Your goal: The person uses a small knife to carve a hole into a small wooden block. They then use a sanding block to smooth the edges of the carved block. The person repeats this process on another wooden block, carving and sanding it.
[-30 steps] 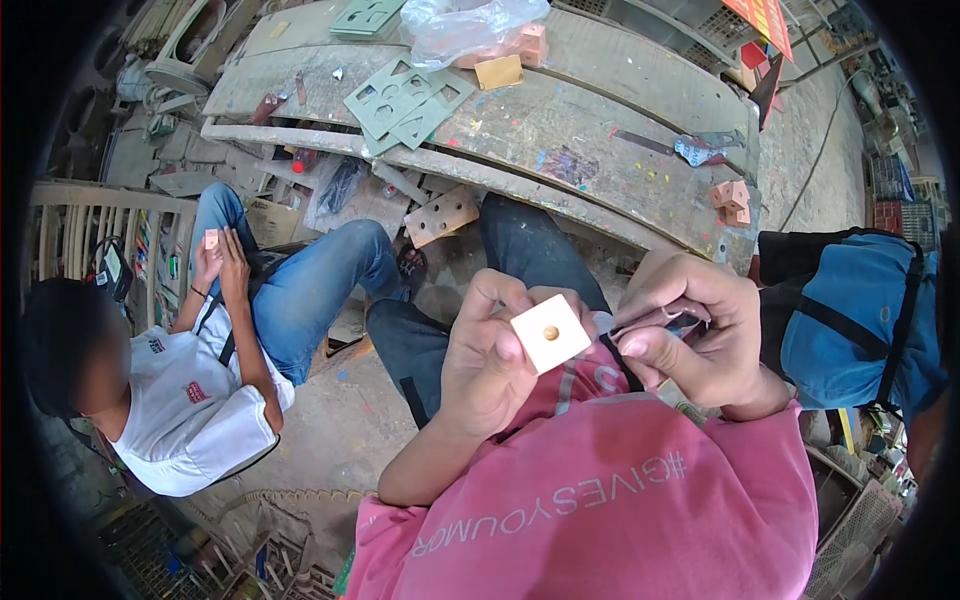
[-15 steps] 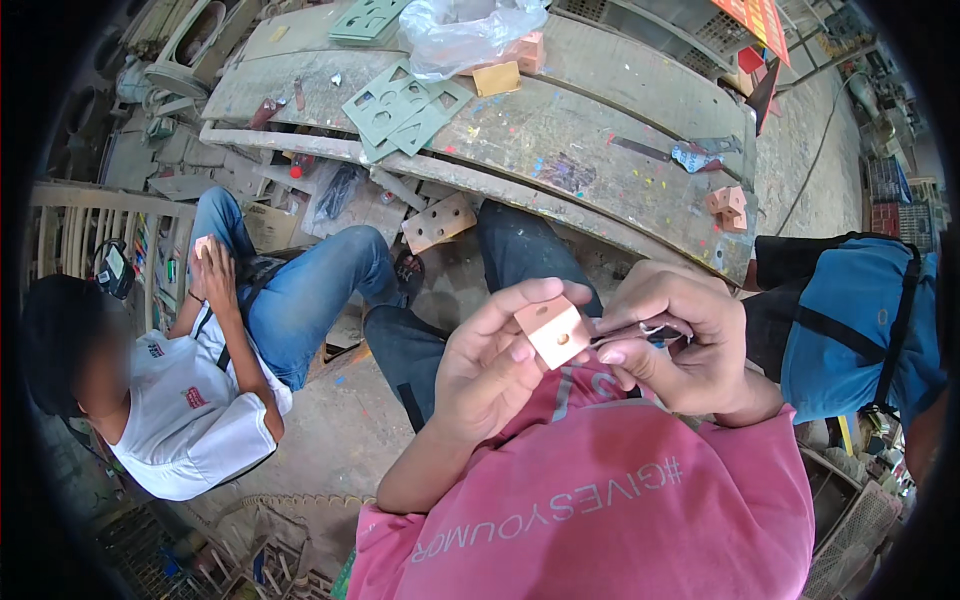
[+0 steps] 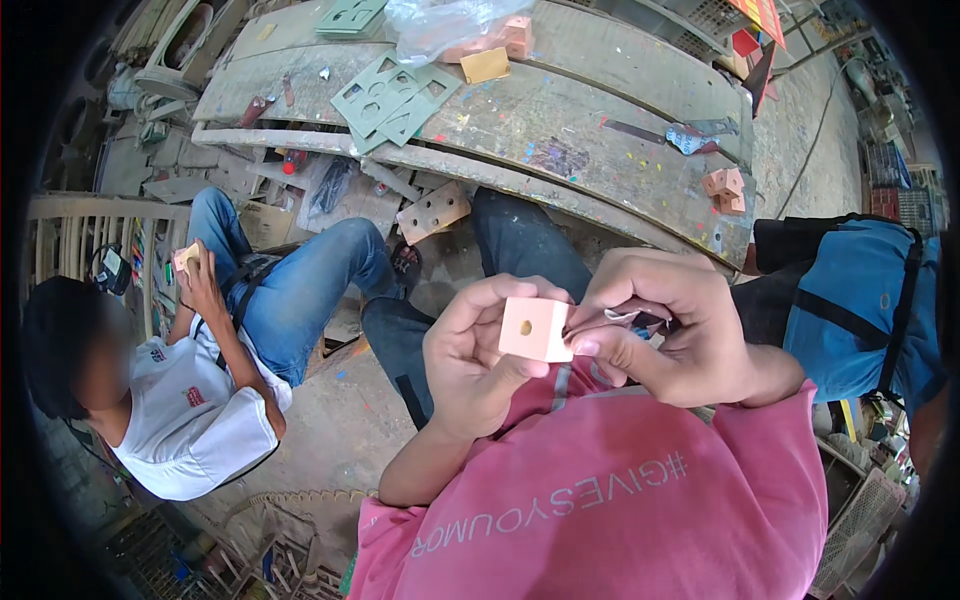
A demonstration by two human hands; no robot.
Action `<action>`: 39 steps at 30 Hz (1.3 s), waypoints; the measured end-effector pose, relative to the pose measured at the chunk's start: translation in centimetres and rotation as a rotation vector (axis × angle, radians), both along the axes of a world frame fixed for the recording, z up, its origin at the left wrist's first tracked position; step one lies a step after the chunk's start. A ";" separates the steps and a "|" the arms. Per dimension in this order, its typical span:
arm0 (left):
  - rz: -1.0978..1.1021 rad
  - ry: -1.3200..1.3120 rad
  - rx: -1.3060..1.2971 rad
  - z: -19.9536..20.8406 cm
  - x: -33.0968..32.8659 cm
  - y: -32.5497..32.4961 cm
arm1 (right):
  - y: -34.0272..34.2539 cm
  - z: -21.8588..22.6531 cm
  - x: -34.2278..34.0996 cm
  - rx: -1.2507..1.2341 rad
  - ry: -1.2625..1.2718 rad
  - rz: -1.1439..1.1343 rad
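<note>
My left hand point(image 3: 480, 345) grips a small peach-pink cube block point(image 3: 532, 328) between thumb and fingers, in front of my chest. One face with a round, dark-gold hole in it is turned up toward me. My right hand point(image 3: 670, 330) is closed around a folded dark brown sheet point(image 3: 640, 318), perhaps sandpaper, with a pale edge showing. The folded sheet's tip and the right fingertips meet the block's right side. Whether the sheet presses on that face is hidden by the fingers.
A paint-spotted wooden bench point(image 3: 600, 110) runs across ahead, bearing green templates point(image 3: 395, 100), a plastic bag point(image 3: 440, 30), a yellowish plate point(image 3: 485, 65) and stacked pink blocks point(image 3: 725, 187). On the left sits a co-worker point(image 3: 190, 400) holding a block; another person in blue point(image 3: 850, 310) is at the right.
The block has turned in my left hand, from an edge-up view of two holed faces to one holed face. Both hands shifted slightly left. The co-worker's block shows more.
</note>
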State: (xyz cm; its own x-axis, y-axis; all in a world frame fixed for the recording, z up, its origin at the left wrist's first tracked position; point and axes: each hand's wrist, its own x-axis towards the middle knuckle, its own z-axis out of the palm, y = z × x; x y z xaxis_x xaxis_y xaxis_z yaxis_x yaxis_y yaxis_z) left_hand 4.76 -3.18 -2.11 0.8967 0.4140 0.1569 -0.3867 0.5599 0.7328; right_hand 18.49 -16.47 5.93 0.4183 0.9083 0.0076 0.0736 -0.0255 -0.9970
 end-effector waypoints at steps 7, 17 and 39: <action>0.104 0.082 0.388 0.5 -0.6 0.3 | 0.4 -0.5 1.2 0.104 -0.511 0.132; 0.042 0.364 0.254 2.5 -0.5 1.0 | 0.7 -4.2 2.5 0.256 -0.603 0.280; 0.501 0.028 1.484 2.8 0.2 1.6 | 0.3 -1.8 -0.1 -0.167 0.133 0.004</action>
State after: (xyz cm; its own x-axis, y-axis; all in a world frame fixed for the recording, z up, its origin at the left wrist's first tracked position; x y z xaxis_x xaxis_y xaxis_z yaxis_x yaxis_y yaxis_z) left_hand 4.99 -1.63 0.68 0.7299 0.1564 0.6654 -0.2825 -0.8174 0.5020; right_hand 18.35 -16.14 4.10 0.4023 0.8937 -0.1986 -0.0578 -0.1917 -0.9798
